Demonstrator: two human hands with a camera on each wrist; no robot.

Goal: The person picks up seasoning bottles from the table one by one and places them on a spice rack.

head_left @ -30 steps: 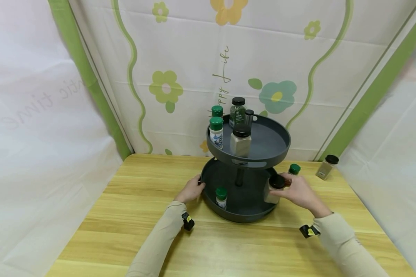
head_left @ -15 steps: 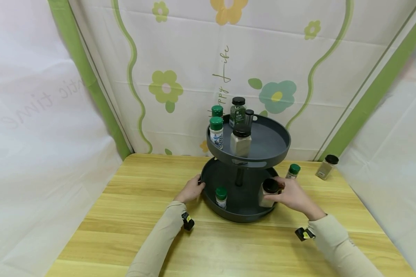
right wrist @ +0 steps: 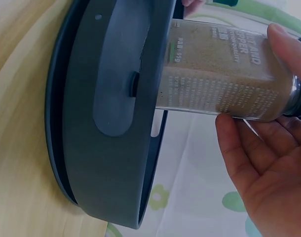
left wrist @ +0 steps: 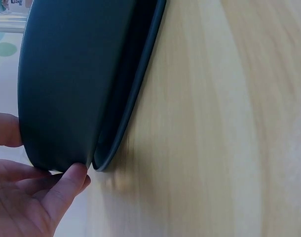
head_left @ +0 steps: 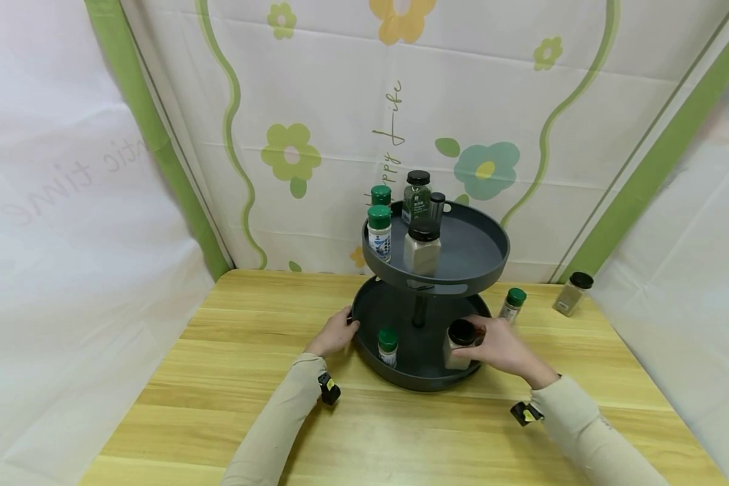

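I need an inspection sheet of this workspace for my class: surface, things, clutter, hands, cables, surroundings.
Surface: wood-grain table.
Job's things: tiered stand; five containers on its upper tier; small shaker on the lower tray; gripped jar, base within that tray.
Clutter: green-capped shaker and another jar, right of the stand.
Left hand: holds the lower tray's edge.
Right hand: grips the jar.
Cables: nothing seen.
Surroundings: flower-printed curtain behind; pale curtains at both sides.

The 2-tier tray (head_left: 470, 246) looks matt plastic; at its 4 o'clock, a glossy transparent pepper jar (right wrist: 214, 69). Faintly glossy wood-grain tabletop (head_left: 413, 442); creased cloth backdrop (head_left: 340, 88) at 12 o'clock.
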